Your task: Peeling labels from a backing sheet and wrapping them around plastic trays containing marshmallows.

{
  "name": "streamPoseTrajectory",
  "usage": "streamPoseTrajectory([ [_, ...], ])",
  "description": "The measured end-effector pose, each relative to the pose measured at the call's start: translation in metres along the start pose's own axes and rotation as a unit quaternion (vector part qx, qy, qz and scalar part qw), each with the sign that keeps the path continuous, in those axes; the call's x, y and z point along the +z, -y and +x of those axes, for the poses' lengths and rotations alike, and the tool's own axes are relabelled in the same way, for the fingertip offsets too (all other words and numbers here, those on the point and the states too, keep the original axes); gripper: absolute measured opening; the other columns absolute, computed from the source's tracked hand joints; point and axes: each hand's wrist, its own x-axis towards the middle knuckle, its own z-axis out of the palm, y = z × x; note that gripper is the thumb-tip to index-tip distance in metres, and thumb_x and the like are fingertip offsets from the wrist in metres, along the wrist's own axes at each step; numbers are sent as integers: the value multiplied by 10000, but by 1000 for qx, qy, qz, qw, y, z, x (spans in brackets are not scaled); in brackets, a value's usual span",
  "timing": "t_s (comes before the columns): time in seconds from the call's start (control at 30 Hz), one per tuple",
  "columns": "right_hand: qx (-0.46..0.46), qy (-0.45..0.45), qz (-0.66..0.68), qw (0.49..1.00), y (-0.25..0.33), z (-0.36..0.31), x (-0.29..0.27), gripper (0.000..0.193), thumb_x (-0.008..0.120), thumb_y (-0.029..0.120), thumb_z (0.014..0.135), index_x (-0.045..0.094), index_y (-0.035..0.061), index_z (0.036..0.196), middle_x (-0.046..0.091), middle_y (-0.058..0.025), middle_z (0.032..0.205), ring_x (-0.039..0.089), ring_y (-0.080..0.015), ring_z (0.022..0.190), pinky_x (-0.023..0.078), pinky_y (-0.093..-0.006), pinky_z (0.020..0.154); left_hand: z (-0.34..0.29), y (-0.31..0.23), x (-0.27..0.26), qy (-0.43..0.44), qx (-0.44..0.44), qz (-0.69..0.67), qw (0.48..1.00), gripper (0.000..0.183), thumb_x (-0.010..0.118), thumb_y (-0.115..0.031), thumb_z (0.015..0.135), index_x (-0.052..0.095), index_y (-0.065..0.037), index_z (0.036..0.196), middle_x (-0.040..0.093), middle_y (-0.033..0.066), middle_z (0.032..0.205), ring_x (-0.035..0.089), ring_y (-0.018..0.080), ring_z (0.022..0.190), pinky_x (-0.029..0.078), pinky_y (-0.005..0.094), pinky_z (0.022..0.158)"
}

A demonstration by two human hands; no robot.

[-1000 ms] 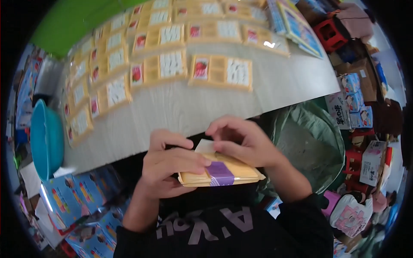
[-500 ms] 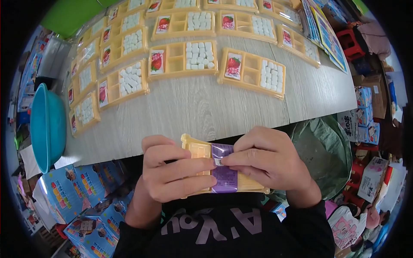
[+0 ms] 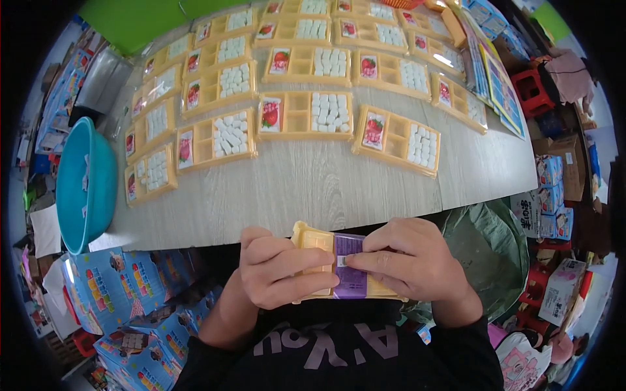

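Note:
A pale yellow plastic tray [image 3: 315, 238], turned with its underside up, is held in front of my chest, just off the table's near edge. Around its middle runs a purple printed band [image 3: 352, 284] bearing a small white sticker [image 3: 342, 260]. My left hand [image 3: 282, 268] grips the tray's left part, its fingers stretched across to the band. With the thumb and fingers pressed together at the sticker's right side, my right hand [image 3: 420, 260] holds the right part. Its fingertips touch the band.
Rows of filled yellow trays [image 3: 298, 125] with white marshmallow-like pieces and strawberry packets cover the table [image 3: 280, 189]. A teal basin [image 3: 73, 195] stands left, above blue cartons [image 3: 114, 283]. Booklets [image 3: 499, 85] lie at the far right; a green bag [image 3: 486, 251] hangs open below.
The whole view has shifted, so the trays and basin sit further right and mostly lower. Both hands keep their hold on the tray, with the right fingertips still by the sticker.

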Motion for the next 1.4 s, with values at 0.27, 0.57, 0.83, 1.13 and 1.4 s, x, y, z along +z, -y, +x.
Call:
streamPoseTrajectory([
  [0.27, -20, 40, 13, 999, 3, -3, -7, 304, 748, 106, 786, 728, 83, 1088, 659, -49, 954, 632, -245, 779, 525, -349, 680, -4, -7, -4, 35, -8, -9, 999, 154, 794, -290, 663, 758, -246, 806, 760, -73, 1031, 492, 116, 768, 341, 287, 721],
  [0.57, 17, 51, 61, 997, 7, -28, -29, 483, 733, 361, 877, 644, 62, 1247, 618, -102, 1178, 598, -291, 992, 474, -390, 877, 13, -5, 4, 50, -64, -36, 996, 266, 855, -206, 683, 667, -192, 870, 769, 11, 935, 505, 154, 735, 366, 306, 734],
  [0.83, 87, -88, -199, 972, 28, -59, -29, 567, 833, 315, 759, 640, 100, 1247, 594, -73, 1263, 600, -274, 1071, 458, -403, 939, 35, -16, 41, 44, -340, -375, 861, 377, 731, -24, 812, 594, -28, 1163, 656, 76, 1033, 602, 109, 846, 438, 253, 787],
  [1.13, 214, -138, -244, 936, 1, -113, -71, 694, 849, 268, 690, 582, 76, 1301, 624, -131, 1243, 587, -314, 1163, 469, -438, 978, 73, -20, 87, 151, -269, -230, 923, 573, 631, -57, 897, 411, -7, 1424, 604, 109, 1211, 550, 218, 1055, 435, 373, 953],
  [1.4, 466, -243, -294, 798, -93, -165, -150, 680, 783, 264, 774, 525, 62, 1371, 580, -200, 1300, 530, -393, 1222, 414, -449, 1058, 74, -17, 107, 210, -189, -135, 950, 369, 646, -114, 866, 584, -23, 1219, 630, 143, 1145, 539, 345, 1049, 398, 424, 984],
])
